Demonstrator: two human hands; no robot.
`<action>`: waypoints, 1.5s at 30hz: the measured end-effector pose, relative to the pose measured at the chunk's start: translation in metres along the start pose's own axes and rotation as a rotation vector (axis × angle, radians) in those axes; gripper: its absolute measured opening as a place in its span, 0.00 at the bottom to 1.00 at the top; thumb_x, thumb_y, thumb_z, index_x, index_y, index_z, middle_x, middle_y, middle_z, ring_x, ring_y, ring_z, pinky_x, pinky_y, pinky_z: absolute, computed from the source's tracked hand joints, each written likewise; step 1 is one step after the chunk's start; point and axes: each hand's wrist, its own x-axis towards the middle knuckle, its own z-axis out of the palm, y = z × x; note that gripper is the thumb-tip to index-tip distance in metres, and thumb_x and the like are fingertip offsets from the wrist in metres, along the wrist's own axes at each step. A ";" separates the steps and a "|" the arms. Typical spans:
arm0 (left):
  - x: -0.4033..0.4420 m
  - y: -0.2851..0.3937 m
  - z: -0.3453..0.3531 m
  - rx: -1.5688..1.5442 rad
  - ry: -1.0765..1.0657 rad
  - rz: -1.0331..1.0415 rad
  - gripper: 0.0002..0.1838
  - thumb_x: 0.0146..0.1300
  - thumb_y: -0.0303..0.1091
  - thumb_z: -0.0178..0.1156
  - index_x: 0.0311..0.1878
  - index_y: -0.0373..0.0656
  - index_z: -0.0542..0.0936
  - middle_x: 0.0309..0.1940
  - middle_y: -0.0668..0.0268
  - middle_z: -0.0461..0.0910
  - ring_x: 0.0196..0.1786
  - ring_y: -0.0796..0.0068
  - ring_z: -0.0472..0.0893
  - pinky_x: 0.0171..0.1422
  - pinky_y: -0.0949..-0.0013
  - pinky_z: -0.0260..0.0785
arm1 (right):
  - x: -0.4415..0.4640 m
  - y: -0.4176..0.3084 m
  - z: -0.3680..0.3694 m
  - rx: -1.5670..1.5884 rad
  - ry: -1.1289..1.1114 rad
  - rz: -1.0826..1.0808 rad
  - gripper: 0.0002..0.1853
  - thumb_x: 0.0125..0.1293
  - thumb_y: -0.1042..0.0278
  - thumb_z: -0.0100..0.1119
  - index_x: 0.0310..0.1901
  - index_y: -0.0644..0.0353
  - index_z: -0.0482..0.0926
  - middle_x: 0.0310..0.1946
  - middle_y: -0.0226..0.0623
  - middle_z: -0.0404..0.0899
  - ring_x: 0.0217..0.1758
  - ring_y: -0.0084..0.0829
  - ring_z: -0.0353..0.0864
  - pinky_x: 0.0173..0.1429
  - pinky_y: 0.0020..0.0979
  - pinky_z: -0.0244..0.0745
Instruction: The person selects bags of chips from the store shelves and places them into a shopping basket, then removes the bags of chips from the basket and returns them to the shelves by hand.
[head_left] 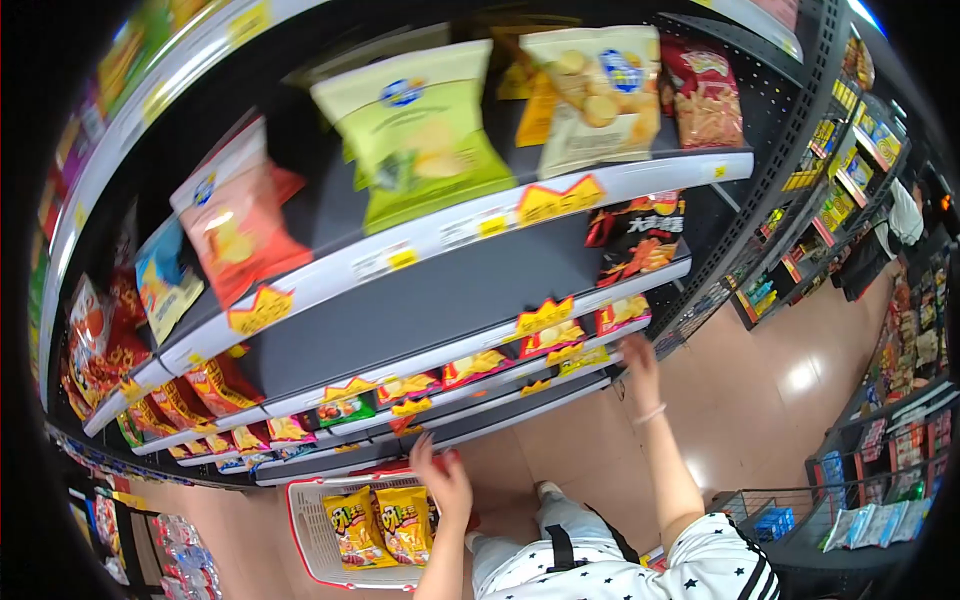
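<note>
My left hand [442, 482] is raised above the right side of a white shopping basket [303, 535] with a red rim. Its fingers are apart and hold nothing; a small red patch shows beside them, and I cannot make out what it is. Inside the basket lie two yellow snack bags, a left one [355, 532] and a right one [404, 528]. My right hand [640, 370] is stretched out at the right end of the lower shelves, fingers extended and holding nothing. Close to its fingertips is a red and yellow chip bag [622, 313] on a shelf.
On the upper shelf stand a green chip bag [425, 140], a cream chip bag [598, 95] and a pink chip bag [240, 220]. A black snack bag [642, 240] sits one shelf lower. To the right, tiled floor [770, 390] leads to other racks and a wire bin [765, 500].
</note>
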 end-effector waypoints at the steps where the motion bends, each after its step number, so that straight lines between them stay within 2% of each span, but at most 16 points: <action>1: 0.018 0.022 0.033 0.017 -0.054 0.119 0.21 0.58 0.29 0.55 0.54 0.34 0.66 0.56 0.48 0.64 0.60 0.52 0.63 0.64 0.55 0.53 | 0.024 -0.016 -0.010 0.114 0.073 -0.111 0.17 0.63 0.70 0.54 0.53 0.61 0.68 0.48 0.33 0.71 0.49 0.23 0.69 0.49 0.25 0.67; 5: 0.094 0.128 0.148 -0.012 -0.312 0.354 0.32 0.58 0.41 0.58 0.60 0.31 0.63 0.56 0.48 0.64 0.61 0.49 0.62 0.65 0.56 0.53 | 0.107 -0.055 -0.036 -0.558 0.368 -0.576 0.23 0.61 0.67 0.57 0.56 0.62 0.67 0.52 0.44 0.69 0.57 0.38 0.66 0.57 0.32 0.64; 7: 0.116 0.155 0.195 0.298 -0.307 0.467 0.34 0.58 0.47 0.57 0.59 0.29 0.63 0.55 0.48 0.65 0.60 0.51 0.62 0.63 0.56 0.56 | 0.143 -0.045 -0.044 -0.577 0.269 -0.533 0.23 0.62 0.63 0.56 0.57 0.62 0.67 0.53 0.45 0.69 0.58 0.39 0.65 0.59 0.35 0.62; 12: 0.143 0.184 0.258 0.429 -0.214 0.500 0.35 0.58 0.54 0.54 0.54 0.27 0.66 0.52 0.48 0.68 0.56 0.51 0.64 0.56 0.55 0.60 | 0.164 -0.028 -0.043 -0.737 0.122 -0.493 0.26 0.64 0.53 0.50 0.57 0.63 0.68 0.54 0.46 0.69 0.59 0.43 0.64 0.64 0.40 0.53; 14: 0.149 0.183 0.270 0.447 -0.181 0.543 0.34 0.58 0.55 0.53 0.50 0.27 0.69 0.48 0.47 0.70 0.53 0.50 0.67 0.54 0.55 0.60 | 0.156 -0.042 -0.038 -0.681 0.127 -0.514 0.22 0.65 0.55 0.50 0.54 0.63 0.72 0.52 0.45 0.71 0.56 0.42 0.67 0.61 0.38 0.58; 16: 0.155 0.182 0.275 0.285 -0.515 0.350 0.31 0.59 0.56 0.53 0.42 0.28 0.71 0.40 0.46 0.75 0.45 0.48 0.73 0.48 0.55 0.64 | 0.149 -0.055 -0.031 -0.598 0.104 -0.576 0.18 0.65 0.60 0.50 0.49 0.64 0.75 0.47 0.44 0.74 0.52 0.41 0.69 0.56 0.35 0.63; 18: 0.153 0.180 0.268 0.202 -0.387 0.397 0.28 0.60 0.56 0.52 0.34 0.32 0.71 0.31 0.45 0.76 0.38 0.47 0.76 0.41 0.57 0.67 | 0.133 -0.072 -0.020 -0.566 0.154 -0.580 0.16 0.65 0.62 0.50 0.47 0.65 0.76 0.46 0.44 0.75 0.50 0.41 0.70 0.55 0.35 0.64; 21: 0.149 0.176 0.233 0.082 -0.368 0.305 0.24 0.59 0.52 0.56 0.29 0.35 0.71 0.26 0.48 0.74 0.34 0.50 0.75 0.35 0.58 0.66 | 0.091 -0.095 -0.005 -0.511 0.205 -0.576 0.14 0.65 0.64 0.51 0.45 0.66 0.77 0.44 0.43 0.76 0.48 0.41 0.71 0.53 0.34 0.65; 24: 0.125 0.162 0.176 -0.061 -0.211 0.474 0.18 0.54 0.37 0.63 0.20 0.38 0.66 0.18 0.58 0.66 0.24 0.55 0.69 0.31 0.58 0.61 | 0.032 -0.101 0.004 -0.470 0.132 -0.527 0.13 0.64 0.68 0.52 0.45 0.68 0.77 0.44 0.43 0.76 0.47 0.40 0.72 0.54 0.33 0.65; 26: 0.098 0.134 0.128 -0.042 -0.272 0.474 0.16 0.54 0.37 0.63 0.21 0.38 0.68 0.19 0.58 0.68 0.24 0.56 0.68 0.30 0.59 0.60 | -0.017 -0.095 0.011 -0.449 -0.002 -0.411 0.14 0.62 0.68 0.54 0.44 0.70 0.76 0.46 0.45 0.74 0.49 0.39 0.72 0.56 0.32 0.64; 28: 0.067 0.104 0.076 -0.087 -0.289 0.429 0.17 0.52 0.36 0.64 0.19 0.40 0.68 0.17 0.60 0.66 0.23 0.58 0.67 0.29 0.60 0.59 | -0.065 -0.065 0.019 -0.385 -0.149 -0.276 0.20 0.60 0.68 0.57 0.52 0.70 0.71 0.51 0.46 0.71 0.52 0.36 0.70 0.59 0.33 0.63; 32: -0.008 0.026 -0.027 -0.030 -0.382 0.206 0.13 0.53 0.34 0.63 0.22 0.37 0.71 0.19 0.58 0.69 0.26 0.56 0.71 0.32 0.60 0.62 | -0.163 -0.019 0.054 0.051 -0.634 0.322 0.41 0.60 0.65 0.59 0.67 0.67 0.45 0.63 0.44 0.57 0.66 0.33 0.57 0.67 0.33 0.54; 38: -0.100 -0.077 -0.160 0.172 -0.339 -0.011 0.13 0.52 0.35 0.64 0.24 0.36 0.72 0.22 0.57 0.72 0.28 0.56 0.73 0.35 0.59 0.65 | -0.266 0.016 0.149 -0.108 -0.992 0.762 0.38 0.58 0.57 0.62 0.63 0.67 0.54 0.52 0.42 0.70 0.54 0.30 0.71 0.58 0.30 0.66; 42: -0.134 -0.145 -0.217 0.335 -0.266 -0.250 0.13 0.54 0.37 0.62 0.30 0.35 0.74 0.25 0.53 0.74 0.31 0.53 0.74 0.38 0.57 0.66 | -0.342 0.096 0.205 -0.170 -1.108 0.507 0.34 0.58 0.57 0.62 0.60 0.67 0.60 0.47 0.41 0.73 0.47 0.27 0.74 0.50 0.26 0.71; 43: -0.134 -0.153 -0.224 0.375 -0.224 -0.339 0.15 0.57 0.40 0.59 0.36 0.34 0.75 0.27 0.52 0.75 0.33 0.51 0.75 0.39 0.56 0.67 | -0.349 0.073 0.228 -0.178 -1.108 0.694 0.33 0.59 0.56 0.61 0.59 0.67 0.61 0.47 0.41 0.73 0.47 0.26 0.74 0.50 0.26 0.70; 45: -0.136 -0.176 -0.231 0.311 -0.247 -0.554 0.21 0.62 0.46 0.53 0.44 0.33 0.74 0.33 0.48 0.77 0.39 0.50 0.77 0.43 0.57 0.68 | -0.372 0.124 0.242 -0.217 -1.150 0.603 0.34 0.58 0.55 0.62 0.58 0.68 0.61 0.47 0.42 0.74 0.47 0.28 0.74 0.52 0.29 0.69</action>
